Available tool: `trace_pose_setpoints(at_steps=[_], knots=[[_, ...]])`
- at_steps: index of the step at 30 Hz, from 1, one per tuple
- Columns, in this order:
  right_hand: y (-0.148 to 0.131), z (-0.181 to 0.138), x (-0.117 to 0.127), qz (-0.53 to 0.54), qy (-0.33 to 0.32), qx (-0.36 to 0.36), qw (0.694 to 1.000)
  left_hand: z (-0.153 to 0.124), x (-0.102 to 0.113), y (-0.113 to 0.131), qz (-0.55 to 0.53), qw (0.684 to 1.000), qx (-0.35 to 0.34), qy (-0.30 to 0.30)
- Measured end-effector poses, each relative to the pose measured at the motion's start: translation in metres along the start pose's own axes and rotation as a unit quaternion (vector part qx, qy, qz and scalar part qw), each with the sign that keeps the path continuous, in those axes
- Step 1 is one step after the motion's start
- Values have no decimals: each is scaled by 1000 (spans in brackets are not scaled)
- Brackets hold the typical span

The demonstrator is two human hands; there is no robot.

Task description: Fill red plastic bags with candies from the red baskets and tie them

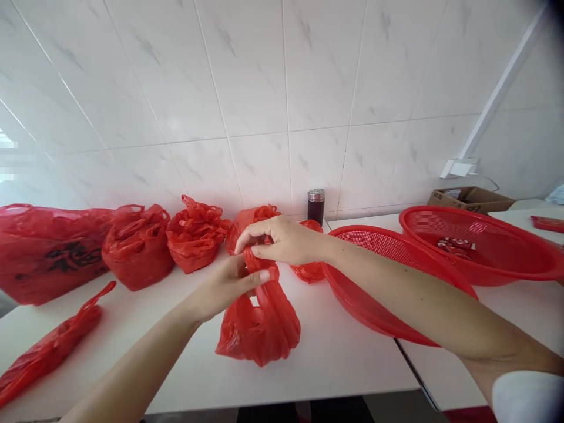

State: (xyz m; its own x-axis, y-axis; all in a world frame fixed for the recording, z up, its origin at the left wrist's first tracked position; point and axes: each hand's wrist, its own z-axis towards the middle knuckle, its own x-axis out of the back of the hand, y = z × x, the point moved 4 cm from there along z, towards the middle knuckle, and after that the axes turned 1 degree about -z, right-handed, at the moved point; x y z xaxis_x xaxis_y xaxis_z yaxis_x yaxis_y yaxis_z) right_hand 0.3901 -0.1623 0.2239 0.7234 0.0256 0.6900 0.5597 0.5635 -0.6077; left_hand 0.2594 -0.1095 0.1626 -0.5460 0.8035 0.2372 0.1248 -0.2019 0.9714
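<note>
A filled red plastic bag [264, 329] rests on the white table in front of me, its handles pulled upward. My left hand [227, 285] pinches one side of the gathered handles, thumb lying across the plastic. Closed around the upper end of the same handles is my right hand [286, 241], coming in from the right. What the bag holds is hidden. Just behind my hands stands another red bag [249, 223], partly covered by them. Part of one more red bag [308, 271] shows beneath my right wrist.
Along the wall at left stand a large red bag with black print [53, 258] and two smaller red bags. A flat red bag [57, 346] lies front left. At right are two red plastic baskets [365, 299], a cardboard box [476, 202] and a dark lidded bottle [316, 205].
</note>
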Motion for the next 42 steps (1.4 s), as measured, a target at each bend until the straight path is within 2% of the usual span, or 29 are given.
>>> trace_pose_setpoints(at_steps=[2, 4, 5, 8, 10, 12, 14, 16, 19, 21, 23, 26, 29, 31, 33, 35, 37, 39, 42], knots=[[5, -1, -3, 20, 58, -9, 998, 1, 2, -4, 1, 996, 16, 91], [18, -5, -4, 45, 115, -48, 991, 1, 4, -5, -11, 990, 11, 140], [26, -7, -7, 60, 120, -79, 988, 0, 5, -5, -8, 989, 3, 148], [51, -14, -22, 150, 61, -162, 973, -2, 7, -3, 36, 988, -23, 148], [57, -18, -28, 195, 57, -162, 966, -2, 9, -3, 75, 982, -46, 169], [54, -23, -30, 159, 106, -137, 972, -2, 12, -4, 140, 968, -75, 193], [43, -29, -32, 61, 156, -107, 980, 1, 14, -8, 218, 956, -66, 185], [29, -36, -39, -20, 190, -71, 979, 3, 17, -17, 248, 958, -1, 144], [15, -47, -57, -41, 205, -32, 977, 4, 18, -28, 135, 985, 93, 56], [13, -52, -69, -24, 198, -28, 979, 4, 19, -27, 40, 996, 81, 22], [16, -54, -78, 3, 184, -29, 982, 3, 20, -21, 22, 999, 31, 16], [29, -52, -82, 78, 196, -33, 977, -3, 19, -13, 98, 995, -19, -6], [51, -46, -84, 194, 224, -84, 951, -11, 12, -16, 176, 983, -28, -50], [66, -41, -91, 256, 212, -142, 933, -14, 8, -21, 247, 968, -32, -34], [77, -38, -102, 313, 176, -178, 916, -15, 8, -23, 340, 937, -63, 51], [81, -36, -111, 374, 140, -173, 900, -16, 7, -23, 400, 896, -123, 147], [81, -36, -117, 416, 116, -153, 889, -15, 8, -22, 407, 878, -166, 190], [81, -37, -116, 414, 133, -141, 889, -12, 10, -25, 398, 884, -168, 182], [84, -40, -112, 398, 207, -136, 883, -10, 13, -33, 387, 906, -117, 125]])
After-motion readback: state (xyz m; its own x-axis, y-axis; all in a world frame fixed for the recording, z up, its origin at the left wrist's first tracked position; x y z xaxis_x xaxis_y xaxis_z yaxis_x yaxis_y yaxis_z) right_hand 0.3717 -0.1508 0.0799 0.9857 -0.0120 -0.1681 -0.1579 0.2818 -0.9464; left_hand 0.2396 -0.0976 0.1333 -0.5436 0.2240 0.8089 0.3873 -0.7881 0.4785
